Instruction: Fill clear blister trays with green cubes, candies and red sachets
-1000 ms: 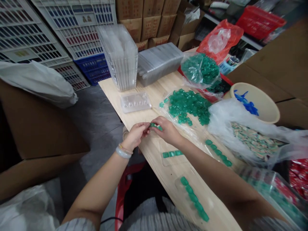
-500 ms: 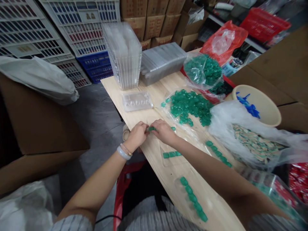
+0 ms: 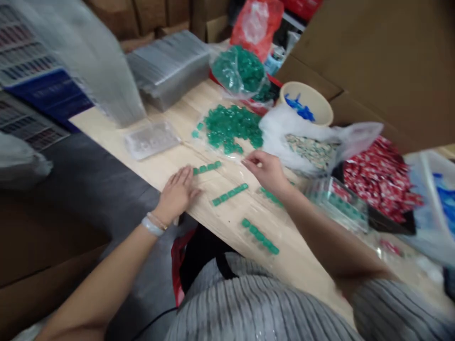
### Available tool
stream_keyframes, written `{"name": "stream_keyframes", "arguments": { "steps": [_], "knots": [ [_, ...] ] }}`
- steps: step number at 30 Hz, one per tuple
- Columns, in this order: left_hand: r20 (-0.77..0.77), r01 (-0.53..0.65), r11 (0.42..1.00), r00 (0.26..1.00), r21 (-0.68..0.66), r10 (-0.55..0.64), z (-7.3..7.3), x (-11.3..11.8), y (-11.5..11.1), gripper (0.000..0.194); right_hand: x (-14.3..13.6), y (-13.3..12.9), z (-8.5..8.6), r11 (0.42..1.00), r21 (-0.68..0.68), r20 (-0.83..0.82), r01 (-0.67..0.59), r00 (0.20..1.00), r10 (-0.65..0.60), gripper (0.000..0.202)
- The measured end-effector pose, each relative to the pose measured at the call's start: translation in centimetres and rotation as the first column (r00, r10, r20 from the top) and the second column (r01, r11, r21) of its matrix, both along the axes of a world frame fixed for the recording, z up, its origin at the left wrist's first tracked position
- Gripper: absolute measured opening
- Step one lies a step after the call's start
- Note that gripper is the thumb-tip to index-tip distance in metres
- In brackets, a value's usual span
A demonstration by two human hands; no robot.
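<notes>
Table (image 3: 302,265): pale wood, with both hands at work height over the surface. Left hand (image 3: 177,192): palm down at the table edge, fingers extended and released, fingertips at the left end of the upper green row (image 3: 208,167); contact with the row not clear. Right hand (image 3: 266,171): just in front of the green pile (image 3: 232,125), fingers curled, thumb near the index finger; clenched on a small piece or free, cannot tell.

Location of the other green pieces: middle green row (image 3: 230,194) between the two hands and nearer the body; lower green row (image 3: 260,236) nearest the body, slanted the opposite way; fourth green row (image 3: 272,195) partly hidden by the right forearm. Behind the pile: plastic bag (image 3: 240,71) of green pieces. Left of the pile: clear tray (image 3: 152,139), flat, near the grey stack (image 3: 170,61). Right of the pile: white bag (image 3: 277,128) with pale pieces, just in front of the cream bowl (image 3: 325,102) containing blue pieces.
</notes>
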State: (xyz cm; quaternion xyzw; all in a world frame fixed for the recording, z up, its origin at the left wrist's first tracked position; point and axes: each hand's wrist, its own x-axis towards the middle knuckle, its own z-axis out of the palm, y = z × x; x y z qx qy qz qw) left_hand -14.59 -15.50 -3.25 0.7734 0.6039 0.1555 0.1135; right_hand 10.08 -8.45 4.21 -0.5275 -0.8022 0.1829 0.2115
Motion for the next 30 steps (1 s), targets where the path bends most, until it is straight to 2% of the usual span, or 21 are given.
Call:
{"name": "stream_keyframes", "arguments": {
  "steps": [2,3,4,5,6,7,8,9,11,12,16,17,19,21,23,27,30],
  "knots": [
    [-0.017,0.019,0.998,1.000,0.062,-0.018,-0.2,1.1,-0.7,0.065,5.3,-5.2,0.4,0.990,-0.082,0.086,0.111,0.991,-0.104,0.032],
    [-0.009,0.080,0.991,0.997,0.103,-0.080,-0.2,1.8,-1.1,0.064,7.4,-8.4,0.2,0.979,-0.132,0.125,0.158,0.982,-0.141,0.033],
    [0.005,0.201,0.970,0.979,0.137,-0.204,-0.1,2.7,-1.4,0.062,9.1,-11.6,-0.3,0.968,-0.178,0.159,0.179,0.976,-0.151,0.030],
    [0.020,0.368,0.917,0.927,0.155,-0.375,0.1,3.8,-1.7,0.058,10.2,-14.7,-1.1,0.962,-0.192,0.188,0.196,0.969,-0.160,0.028],
    [0.035,0.534,0.830,0.837,0.160,-0.545,0.3,4.9,-1.9,0.055,10.7,-17.4,-2.0,0.959,-0.201,0.222,0.198,0.963,-0.152,0.031],
    [0.052,0.648,0.745,0.748,0.158,-0.662,0.5,6.1,-1.9,0.051,10.9,-19.7,-2.9,0.956,-0.197,0.259,0.216,0.952,-0.161,0.038],
    [0.069,0.700,0.699,0.698,0.148,-0.713,0.8,7.3,-1.9,0.049,10.7,-21.4,-3.7,0.954,-0.185,0.295,0.237,0.939,-0.176,0.045],
    [0.082,0.702,0.699,0.695,0.134,-0.714,0.9,8.3,-1.8,0.048,10.2,-22.6,-4.4,0.951,-0.170,0.331,0.260,0.924,-0.194,0.051],
    [0.082,0.664,0.742,0.737,0.093,-0.671,1.1,9.6,-1.6,0.049,8.8,-23.6,-5.3,0.946,-0.135,0.380,0.293,0.897,-0.223,0.062],
    [0.063,0.664,0.745,0.742,0.065,-0.667,1.0,9.8,-1.7,0.050,8.0,-23.5,-5.6,0.950,-0.125,0.395,0.287,0.893,-0.218,0.068],
    [-0.054,0.754,0.654,0.652,-0.061,-0.756,0.8,8.6,-2.8,0.050,4.8,-21.2,-6.0,0.963,-0.133,0.407,0.234,0.899,-0.162,0.088],
    [-0.074,0.749,0.658,0.654,-0.076,-0.753,0.8,8.2,-3.2,0.050,4.2,-20.6,-6.0,0.963,-0.146,0.411,0.227,0.899,-0.150,0.091],
    [-0.108,0.696,0.714,0.706,-0.076,-0.700,0.9,7.6,-4.0,0.055,3.2,-19.6,-5.9,0.963,-0.169,0.433,0.210,0.893,-0.119,0.093],
    [-0.146,0.604,0.795,0.784,-0.049,-0.604,1.0,7.3,-4.6,0.071,2.8,-19.3,-5.5,0.967,-0.183,0.474,0.175,0.878,-0.070,0.089],
    [-0.172,0.538,0.842,0.826,-0.043,-0.537,1.0,7.2,-5.3,0.082,2.9,-19.5,-5.1,0.972,-0.193,0.511,0.133,0.859,-0.016,0.080],
    [-0.118,0.562,0.822,0.813,-0.091,-0.570,0.5,6.2,-6.9,0.059,3.9,-20.7,-4.2,0.977,-0.210,0.515,0.037,0.854,0.078,0.064],
    [-0.027,0.581,0.811,0.811,-0.064,-0.584,0.0,5.0,-6.9,0.063,5.1,-21.0,-3.1,0.980,-0.197,0.486,0.001,0.869,0.097,0.060]
  ]
}}
